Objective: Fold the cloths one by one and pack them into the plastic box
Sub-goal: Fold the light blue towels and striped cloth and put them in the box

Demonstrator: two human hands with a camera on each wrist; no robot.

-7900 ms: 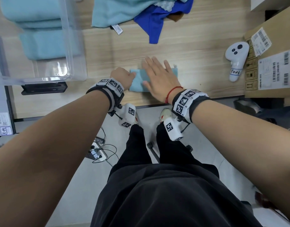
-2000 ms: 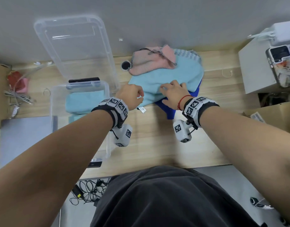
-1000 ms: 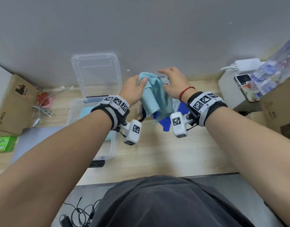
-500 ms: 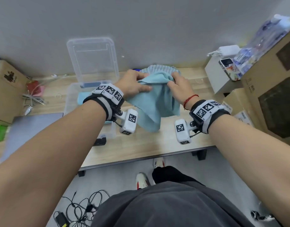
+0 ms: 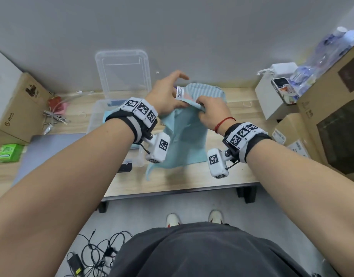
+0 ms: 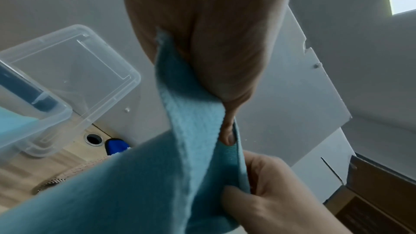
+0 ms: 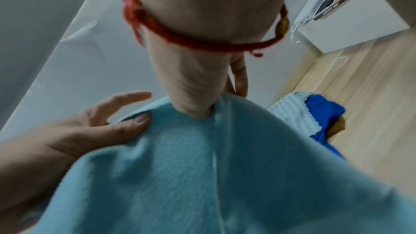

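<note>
A light blue cloth [image 5: 184, 140] hangs in the air above the wooden table [image 5: 192, 178]. Both hands hold its top edge, close together. My left hand [image 5: 172, 96] pinches the edge under its thumb, with the other fingers spread; a white label sticks up beside it. My right hand [image 5: 202, 108] grips the edge [image 6: 238, 172] with curled fingers. The left thumb [image 7: 139, 120] lies on the cloth. The clear plastic box [image 5: 96, 124] stands to the left with folded teal cloths inside. Behind the hands lie a ribbed pale cloth [image 5: 204, 90] and a blue cloth [image 7: 324, 111].
The box lid [image 5: 122, 70] leans on the wall. Cardboard boxes stand at the left [image 5: 18, 108] and right [image 5: 332, 116], and a white box [image 5: 272, 102] carries a phone. A green packet [image 5: 8, 152] and grey laptop [image 5: 52, 148] lie left. Cables [image 5: 96, 254] litter the floor.
My hands have drawn closer together along the cloth's top edge. The left fingers have spread and a white label now shows. The cloth hangs narrower and longer.
</note>
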